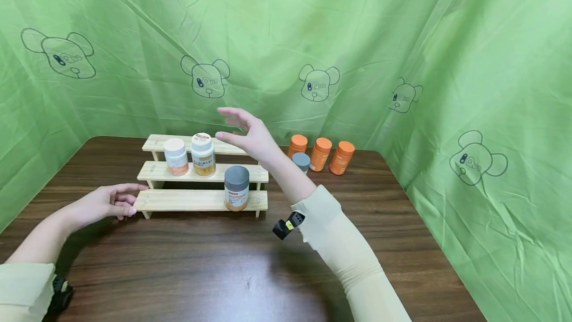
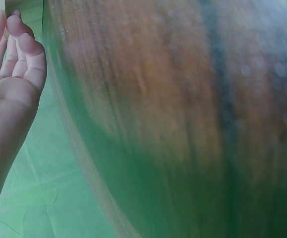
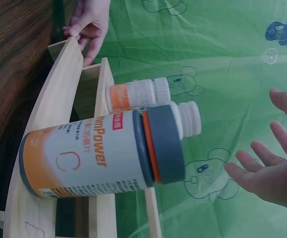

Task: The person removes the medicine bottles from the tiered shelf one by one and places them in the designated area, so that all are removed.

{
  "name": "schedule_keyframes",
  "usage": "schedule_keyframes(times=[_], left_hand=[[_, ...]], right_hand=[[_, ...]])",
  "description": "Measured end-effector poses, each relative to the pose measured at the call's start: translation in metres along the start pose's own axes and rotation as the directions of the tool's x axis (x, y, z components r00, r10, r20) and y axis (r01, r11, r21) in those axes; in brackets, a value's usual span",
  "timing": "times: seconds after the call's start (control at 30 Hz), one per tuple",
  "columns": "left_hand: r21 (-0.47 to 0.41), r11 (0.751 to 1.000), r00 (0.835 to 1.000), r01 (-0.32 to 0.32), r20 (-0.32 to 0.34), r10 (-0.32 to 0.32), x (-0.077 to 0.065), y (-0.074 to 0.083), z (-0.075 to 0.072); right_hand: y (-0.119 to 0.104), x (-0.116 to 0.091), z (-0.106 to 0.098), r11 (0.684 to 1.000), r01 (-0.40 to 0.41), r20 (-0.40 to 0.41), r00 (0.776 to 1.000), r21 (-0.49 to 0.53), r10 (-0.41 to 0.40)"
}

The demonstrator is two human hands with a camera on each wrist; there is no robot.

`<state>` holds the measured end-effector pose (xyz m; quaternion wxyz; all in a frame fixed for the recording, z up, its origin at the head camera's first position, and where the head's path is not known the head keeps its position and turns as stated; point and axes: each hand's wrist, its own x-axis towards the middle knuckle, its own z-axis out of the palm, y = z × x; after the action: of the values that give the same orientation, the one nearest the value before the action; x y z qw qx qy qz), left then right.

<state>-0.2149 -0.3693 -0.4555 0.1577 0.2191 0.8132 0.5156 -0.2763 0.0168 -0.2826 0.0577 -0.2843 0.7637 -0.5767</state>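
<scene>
A three-step wooden rack (image 1: 187, 201) stands on the table. My left hand (image 1: 109, 201) pinches the left end of its lowest step between thumb and fingers; the left wrist view shows that hand (image 2: 14, 79) at the wood's edge. Over the rack's upper right part, my right hand (image 1: 250, 135) is raised with fingers spread and nothing in them. A grey-capped bottle (image 1: 237, 189) stands upright on the lowest step, toward the right. On the middle step are a white-capped bottle with an orange band (image 1: 176, 157) and a taller white-capped bottle (image 1: 203, 155) beside it.
Right of the rack, several orange bottles (image 1: 321, 154) stand toward the back of the table. Another grey-capped bottle (image 1: 301, 161) is in front of them, partly hidden by my right forearm. A green cloth (image 1: 268, 39) with bear drawings hangs behind and around the table.
</scene>
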Motion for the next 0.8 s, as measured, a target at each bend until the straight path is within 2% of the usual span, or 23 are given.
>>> schedule_keyframes(times=[0.47,0.8], left_hand=[[0.004,1.0,1.0,0.002,0.008,-0.002,-0.001,-0.002,0.0],[-0.002,1.0,1.0,0.002,0.009,-0.002,-0.001,0.001,0.0]], right_hand=[[0.014,0.019,0.032,0.998,-0.001,0.043,0.999,-0.066,0.004],[0.026,0.033,0.042,0.993,-0.05,0.076,0.995,-0.103,0.058]])
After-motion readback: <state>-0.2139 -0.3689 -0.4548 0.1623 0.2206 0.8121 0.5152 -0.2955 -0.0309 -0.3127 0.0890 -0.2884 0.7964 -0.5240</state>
